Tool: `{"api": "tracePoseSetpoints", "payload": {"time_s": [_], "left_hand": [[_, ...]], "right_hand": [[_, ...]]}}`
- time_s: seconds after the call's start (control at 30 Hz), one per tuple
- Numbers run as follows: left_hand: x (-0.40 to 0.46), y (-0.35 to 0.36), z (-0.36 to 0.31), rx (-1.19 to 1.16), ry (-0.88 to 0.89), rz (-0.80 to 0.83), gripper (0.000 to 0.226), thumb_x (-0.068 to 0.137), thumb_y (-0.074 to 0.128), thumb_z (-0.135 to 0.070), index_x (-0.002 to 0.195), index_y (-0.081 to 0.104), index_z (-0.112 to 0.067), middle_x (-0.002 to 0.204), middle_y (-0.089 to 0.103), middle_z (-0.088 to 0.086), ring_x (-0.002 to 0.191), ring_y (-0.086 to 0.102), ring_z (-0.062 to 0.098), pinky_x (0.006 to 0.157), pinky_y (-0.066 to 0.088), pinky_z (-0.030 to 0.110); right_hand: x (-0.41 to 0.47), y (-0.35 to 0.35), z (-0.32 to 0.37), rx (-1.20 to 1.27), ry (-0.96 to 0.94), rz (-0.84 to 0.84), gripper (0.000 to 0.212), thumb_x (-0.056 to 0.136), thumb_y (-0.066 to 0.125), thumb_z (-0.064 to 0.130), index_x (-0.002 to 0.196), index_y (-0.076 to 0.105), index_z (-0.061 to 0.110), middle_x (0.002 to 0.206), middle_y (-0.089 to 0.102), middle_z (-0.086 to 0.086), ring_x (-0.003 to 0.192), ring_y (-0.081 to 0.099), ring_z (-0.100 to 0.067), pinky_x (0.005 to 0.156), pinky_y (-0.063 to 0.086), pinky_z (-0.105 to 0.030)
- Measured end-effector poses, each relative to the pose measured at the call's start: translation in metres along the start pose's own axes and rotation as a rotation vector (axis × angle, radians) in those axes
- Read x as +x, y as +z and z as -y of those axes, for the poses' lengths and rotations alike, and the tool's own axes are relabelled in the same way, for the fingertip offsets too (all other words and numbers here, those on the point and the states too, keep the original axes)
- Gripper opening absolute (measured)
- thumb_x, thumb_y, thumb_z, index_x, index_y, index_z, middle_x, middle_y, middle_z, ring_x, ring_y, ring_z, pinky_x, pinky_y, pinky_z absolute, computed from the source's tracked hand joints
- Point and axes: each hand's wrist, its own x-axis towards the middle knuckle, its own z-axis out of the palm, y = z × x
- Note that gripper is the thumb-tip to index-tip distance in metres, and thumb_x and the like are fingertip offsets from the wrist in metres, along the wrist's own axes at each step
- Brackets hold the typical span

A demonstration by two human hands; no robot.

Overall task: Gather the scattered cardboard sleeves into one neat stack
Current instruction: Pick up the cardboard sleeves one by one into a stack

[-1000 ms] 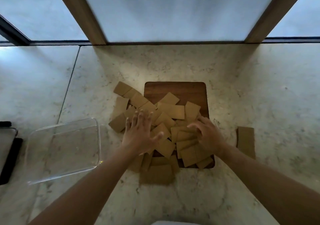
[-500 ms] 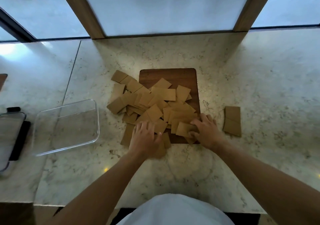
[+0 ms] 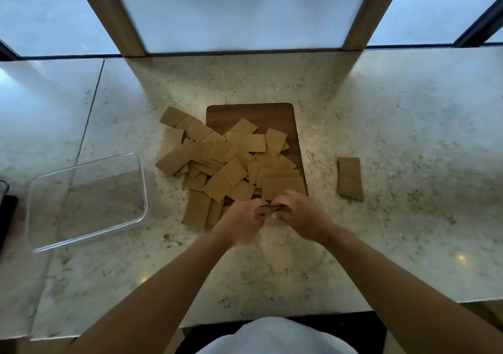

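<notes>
We see too many cardboard sleeves [image 3: 231, 160] to count, piled on one wooden board [image 3: 261, 114]. Two more sleeves [image 3: 350, 178] lie apart on bare counter [image 3: 408, 136]. Our left hand [image 3: 241, 224] and right hand [image 3: 298, 216] pinch one sleeve [image 3: 268, 210] together at the board's near edge.

A pale marble counter [image 3: 381, 136] runs under the window. On it lies a dark wooden board [image 3: 261, 115], half buried by a loose heap of cardboard sleeves [image 3: 228, 160] that spills off its left and near edges onto the stone. A small pile [image 3: 349, 178] (two sleeves showing) sits apart to the right; a clear tray [image 3: 87, 201] lies to the left.
</notes>
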Motion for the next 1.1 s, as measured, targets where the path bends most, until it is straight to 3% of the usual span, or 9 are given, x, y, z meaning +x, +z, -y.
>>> {"api": "tracePoseSetpoints", "payload": {"time_s": [0.1, 0.23, 0.4, 0.5, 0.7, 0.8, 0.9, 1.03, 1.1], "left_hand": [[0.003, 0.002, 0.011, -0.404, -0.173, -0.079, 0.009, 0.101, 0.065, -0.013, 0.095, 0.071, -0.011, 0.089, 0.074, 0.012, 0.077, 0.076, 0.028, 0.071, 0.064, 0.046], [0.002, 0.001, 0.016, -0.832, -0.35, 0.07, 0.019, 0.093, 0.069, 0.011, 0.093, 0.057, -0.004, 0.098, 0.073, 0.028, 0.066, 0.081, 0.027, 0.057, 0.067, 0.039], [-0.001, -0.001, 0.018, -1.021, -0.389, 0.38, 0.022, 0.109, 0.054, -0.012, 0.125, 0.065, -0.001, 0.11, 0.079, 0.025, 0.091, 0.078, 0.043, 0.075, 0.067, 0.05], [0.0, -0.003, 0.021, -1.136, -0.494, 0.29, 0.028, 0.11, 0.052, -0.015, 0.123, 0.064, 0.007, 0.11, 0.079, 0.028, 0.088, 0.08, 0.04, 0.067, 0.067, 0.046], [0.016, -0.013, 0.027, -1.14, -0.576, -0.026, 0.036, 0.1, 0.05, 0.006, 0.135, 0.054, 0.016, 0.099, 0.076, 0.028, 0.082, 0.073, 0.04, 0.083, 0.057, 0.054], [0.025, -0.016, 0.019, -0.991, -0.558, -0.156, 0.058, 0.097, 0.053, 0.008, 0.152, 0.042, -0.007, 0.082, 0.066, 0.018, 0.064, 0.06, 0.025, 0.056, 0.053, 0.038], [0.035, -0.016, 0.009, -0.787, -0.463, -0.161, 0.06, 0.107, 0.058, -0.027, 0.162, 0.033, -0.025, 0.08, 0.06, 0.009, 0.06, 0.056, 0.015, 0.047, 0.047, 0.03], [0.043, -0.02, -0.013, -0.512, -0.347, -0.046, 0.075, 0.099, 0.056, -0.064, 0.16, 0.041, -0.022, 0.134, 0.064, 0.009, 0.12, 0.065, 0.031, 0.09, 0.059, 0.041], [0.042, -0.019, -0.019, -0.397, -0.273, 0.139, 0.055, 0.101, 0.062, -0.052, 0.141, 0.061, -0.014, 0.12, 0.07, 0.004, 0.11, 0.067, 0.021, 0.094, 0.056, 0.04]], "right_hand": [[-0.005, 0.009, 0.001, 0.281, 0.258, -0.227, 0.041, 0.086, 0.077, 0.019, 0.125, 0.063, 0.022, 0.106, 0.062, 0.009, 0.096, 0.062, -0.008, 0.083, 0.052, -0.021], [-0.015, 0.015, 0.001, 0.824, 0.542, -0.408, 0.037, 0.084, 0.082, 0.014, 0.117, 0.065, 0.013, 0.098, 0.072, -0.003, 0.082, 0.072, -0.013, 0.068, 0.061, -0.026], [-0.004, 0.019, 0.001, 0.664, 0.398, -0.205, 0.016, 0.095, 0.07, 0.016, 0.11, 0.072, 0.022, 0.095, 0.074, -0.003, 0.079, 0.07, -0.014, 0.068, 0.059, -0.028], [0.017, 0.013, -0.013, 0.307, 0.506, -0.493, 0.023, 0.097, 0.064, 0.017, 0.119, 0.072, 0.017, 0.114, 0.068, -0.008, 0.106, 0.064, -0.025, 0.088, 0.05, -0.029], [0.043, -0.002, -0.026, -0.146, 0.73, -0.177, 0.103, 0.073, 0.079, 0.062, 0.15, 0.029, 0.017, 0.147, 0.039, -0.02, 0.136, 0.038, -0.042, 0.111, 0.037, -0.049], [0.039, -0.005, -0.037, 0.077, 0.731, -0.322, 0.08, 0.075, 0.085, 0.046, 0.138, 0.049, 0.011, 0.134, 0.058, -0.015, 0.126, 0.052, -0.036, 0.105, 0.045, -0.047], [0.031, -0.022, -0.05, 0.339, 0.623, -0.399, 0.03, 0.09, 0.075, 0.019, 0.116, 0.066, 0.007, 0.114, 0.068, -0.017, 0.1, 0.065, -0.032, 0.084, 0.054, -0.031], [0.027, -0.052, -0.041, 0.594, 0.276, -0.003, 0.022, 0.096, 0.063, 0.005, 0.091, 0.07, 0.025, 0.092, 0.07, 0.003, 0.089, 0.066, -0.016, 0.077, 0.053, -0.03], [0.038, -0.056, -0.028, 0.427, 0.159, 0.228, 0.023, 0.094, 0.066, 0.013, 0.086, 0.069, 0.034, 0.085, 0.068, 0.018, 0.081, 0.061, 0.002, 0.074, 0.046, -0.018]]}}
